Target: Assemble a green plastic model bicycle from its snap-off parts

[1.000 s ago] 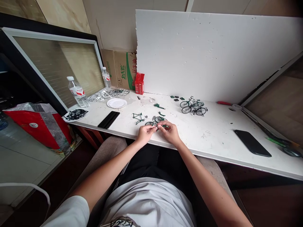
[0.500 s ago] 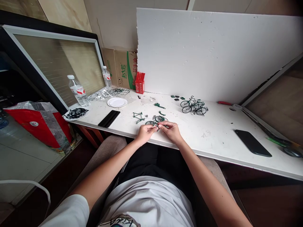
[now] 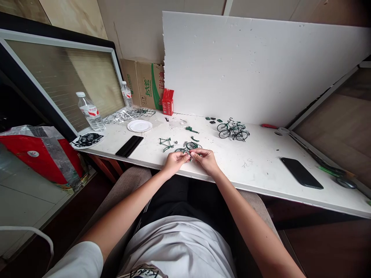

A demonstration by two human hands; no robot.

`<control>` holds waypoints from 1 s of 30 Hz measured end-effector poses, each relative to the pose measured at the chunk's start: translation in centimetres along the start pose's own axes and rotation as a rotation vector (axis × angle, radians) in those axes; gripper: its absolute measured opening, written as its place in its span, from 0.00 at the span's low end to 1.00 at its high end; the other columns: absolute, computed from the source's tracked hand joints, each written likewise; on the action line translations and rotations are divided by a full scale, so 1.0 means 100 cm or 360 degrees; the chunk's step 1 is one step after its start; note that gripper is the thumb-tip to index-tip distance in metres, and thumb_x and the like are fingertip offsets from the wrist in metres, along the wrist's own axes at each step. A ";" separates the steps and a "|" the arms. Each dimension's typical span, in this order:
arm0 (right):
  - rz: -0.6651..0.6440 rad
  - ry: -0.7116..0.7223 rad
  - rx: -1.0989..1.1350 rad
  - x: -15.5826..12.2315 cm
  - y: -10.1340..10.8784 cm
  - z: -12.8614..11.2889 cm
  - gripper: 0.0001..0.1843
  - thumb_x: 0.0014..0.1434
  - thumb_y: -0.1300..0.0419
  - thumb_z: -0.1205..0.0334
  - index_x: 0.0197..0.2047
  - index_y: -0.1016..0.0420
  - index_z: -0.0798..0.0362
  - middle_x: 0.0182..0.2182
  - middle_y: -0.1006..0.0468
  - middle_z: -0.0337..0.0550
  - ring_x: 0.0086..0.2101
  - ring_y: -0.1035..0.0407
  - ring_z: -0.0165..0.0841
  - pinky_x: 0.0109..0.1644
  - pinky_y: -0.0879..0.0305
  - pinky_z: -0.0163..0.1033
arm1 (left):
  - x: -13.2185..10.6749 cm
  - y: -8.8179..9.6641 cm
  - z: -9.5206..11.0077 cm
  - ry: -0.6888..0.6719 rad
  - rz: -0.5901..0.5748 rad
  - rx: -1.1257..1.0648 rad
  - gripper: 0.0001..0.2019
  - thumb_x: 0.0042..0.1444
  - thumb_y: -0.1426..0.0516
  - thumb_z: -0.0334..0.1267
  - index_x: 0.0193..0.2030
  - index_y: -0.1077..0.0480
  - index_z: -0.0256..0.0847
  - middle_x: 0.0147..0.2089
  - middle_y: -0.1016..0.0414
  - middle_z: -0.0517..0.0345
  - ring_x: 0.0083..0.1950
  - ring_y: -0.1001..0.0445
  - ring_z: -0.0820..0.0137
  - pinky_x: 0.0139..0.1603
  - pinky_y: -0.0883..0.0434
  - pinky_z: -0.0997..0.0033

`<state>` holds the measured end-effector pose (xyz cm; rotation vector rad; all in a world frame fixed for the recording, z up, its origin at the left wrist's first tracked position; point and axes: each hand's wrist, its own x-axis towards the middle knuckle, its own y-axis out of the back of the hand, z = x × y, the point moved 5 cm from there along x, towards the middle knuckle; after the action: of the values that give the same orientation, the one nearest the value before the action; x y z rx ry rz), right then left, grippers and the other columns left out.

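My left hand (image 3: 174, 161) and my right hand (image 3: 206, 159) meet at the front edge of the white table (image 3: 255, 162). Both pinch a small dark model bicycle part (image 3: 189, 153) between thumb and fingers; its exact shape is mostly covered. Spoked toy wheels (image 3: 193, 145) lie just beyond the fingertips. To their left is a green toy bicycle frame (image 3: 165, 144), with tiny grey pieces beside it. A curved green piece (image 3: 194, 140) and a longer green part (image 3: 191, 130) rest farther back.
Assembled toy bicycles (image 3: 233, 130) stand at the back right. A phone (image 3: 129, 146) and a paper plate (image 3: 139, 126) lie left, near water bottles (image 3: 90, 112) and a plate of black parts (image 3: 87, 140). Another phone (image 3: 302, 172) is at right. A white board (image 3: 246, 69) rises behind.
The whole view has shifted slightly, so the table things appear a little farther left. My hands stay together, pinching the small part, with only slight finger movement.
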<state>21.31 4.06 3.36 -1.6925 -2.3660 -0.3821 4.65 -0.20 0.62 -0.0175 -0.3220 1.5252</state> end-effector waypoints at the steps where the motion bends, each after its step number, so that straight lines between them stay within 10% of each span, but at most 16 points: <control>1: 0.0001 -0.0009 0.0001 0.000 0.000 0.000 0.20 0.54 0.25 0.41 0.39 0.11 0.48 0.42 0.13 0.47 0.37 0.22 0.39 0.34 0.25 0.41 | 0.000 -0.001 0.000 0.0007 0.0002 -0.0018 0.24 0.51 0.27 0.55 0.43 0.17 0.35 0.43 0.15 0.47 0.44 0.16 0.58 0.55 0.20 0.53; 15: -0.0028 -0.0014 -0.0030 0.000 -0.002 0.001 0.23 0.58 0.29 0.38 0.42 0.14 0.50 0.41 0.14 0.47 0.32 0.23 0.36 0.37 0.24 0.43 | -0.002 -0.004 0.006 0.0051 0.0005 -0.0090 0.26 0.51 0.27 0.56 0.46 0.16 0.33 0.44 0.14 0.44 0.47 0.15 0.55 0.58 0.20 0.48; 21: 0.0184 0.0208 -0.0192 0.003 0.005 -0.001 0.20 0.67 0.37 0.41 0.42 0.18 0.50 0.40 0.15 0.46 0.44 0.22 0.41 0.55 0.26 0.47 | -0.004 -0.005 0.012 0.0065 0.0009 -0.0096 0.25 0.53 0.29 0.56 0.43 0.17 0.33 0.43 0.14 0.45 0.48 0.15 0.56 0.59 0.20 0.51; 25: 0.0396 0.0289 -0.0430 0.003 0.016 -0.001 0.16 0.72 0.42 0.48 0.46 0.18 0.50 0.42 0.15 0.48 0.46 0.25 0.44 0.55 0.29 0.51 | -0.005 -0.004 0.013 0.0098 0.0053 -0.0133 0.25 0.52 0.28 0.56 0.42 0.18 0.32 0.44 0.15 0.44 0.48 0.15 0.56 0.60 0.21 0.50; 30: 0.0117 0.0537 -0.1208 0.008 0.033 -0.004 0.15 0.67 0.42 0.68 0.43 0.13 0.47 0.41 0.15 0.51 0.48 0.31 0.50 0.58 0.36 0.60 | -0.004 -0.001 0.013 0.0119 0.0074 -0.0180 0.25 0.53 0.28 0.56 0.42 0.19 0.33 0.44 0.15 0.43 0.49 0.15 0.56 0.62 0.23 0.48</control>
<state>24.20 5.68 4.32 -1.7693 -2.0118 -1.5657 4.50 -0.87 1.81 -0.1723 -0.3497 1.5464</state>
